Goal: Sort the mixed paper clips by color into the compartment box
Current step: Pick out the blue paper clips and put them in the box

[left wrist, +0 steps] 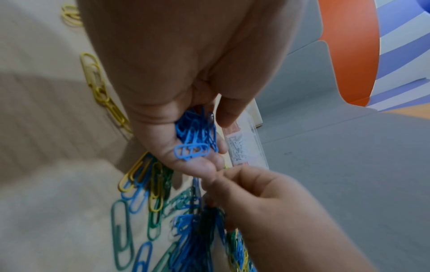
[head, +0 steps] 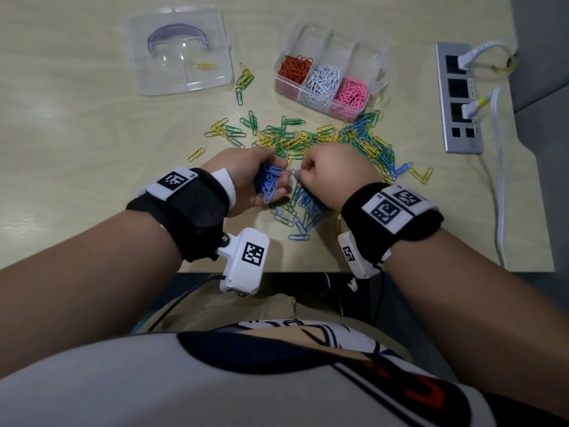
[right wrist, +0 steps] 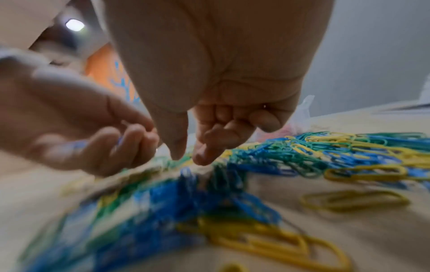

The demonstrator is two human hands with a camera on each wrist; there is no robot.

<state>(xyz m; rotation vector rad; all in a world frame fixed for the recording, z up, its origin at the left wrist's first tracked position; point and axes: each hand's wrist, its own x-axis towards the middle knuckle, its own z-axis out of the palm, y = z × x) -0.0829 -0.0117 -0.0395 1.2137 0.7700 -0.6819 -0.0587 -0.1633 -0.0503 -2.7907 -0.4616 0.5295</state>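
My left hand (head: 272,180) (left wrist: 218,145) is cupped palm-up and holds a bunch of blue paper clips (head: 268,183) (left wrist: 194,141). Right beside it, my right hand (head: 303,172) (right wrist: 189,158) hovers low over the mixed pile of blue, green and yellow clips (head: 326,140) (right wrist: 325,152). Its fingers are curled, and thumb and forefinger tips are a little apart with no clip plainly between them. The clear compartment box (head: 380,49) stands behind the pile, with red clips (head: 294,69), white clips (head: 323,83) and pink clips (head: 351,94) in separate compartments.
The box's clear lid (head: 181,50) lies at the back left with one yellow clip on it. A grey power strip (head: 458,97) with white cables sits at the right edge. Stray clips (head: 244,78) lie between lid and box. The table's front edge (head: 308,270) is just below my wrists.
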